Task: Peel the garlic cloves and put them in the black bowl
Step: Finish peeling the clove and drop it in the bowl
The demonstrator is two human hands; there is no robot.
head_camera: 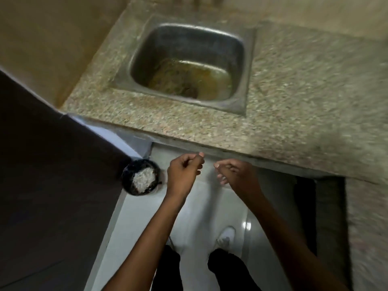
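Note:
My left hand (pixel 184 173) is held below the counter's front edge with its fingers curled. At its fingertips it pinches a small pale piece that looks like a garlic clove (pixel 201 154). My right hand (pixel 235 175) hovers a short way to the right, apart from the left. Its thumb and forefinger are close together and the other fingers hang loosely curled; anything between them is too small to make out. A black round container (pixel 128 181) with white bits inside stands low on the floor, left of my left hand.
A speckled stone counter (pixel 168 120) carries a steel sink (pixel 239 66) holding murky water. A large dark appliance (pixel 52 164) fills the left side. Below my arms are the white tiled floor (pixel 201 206), dark trouser legs and a white shoe (pixel 227 236).

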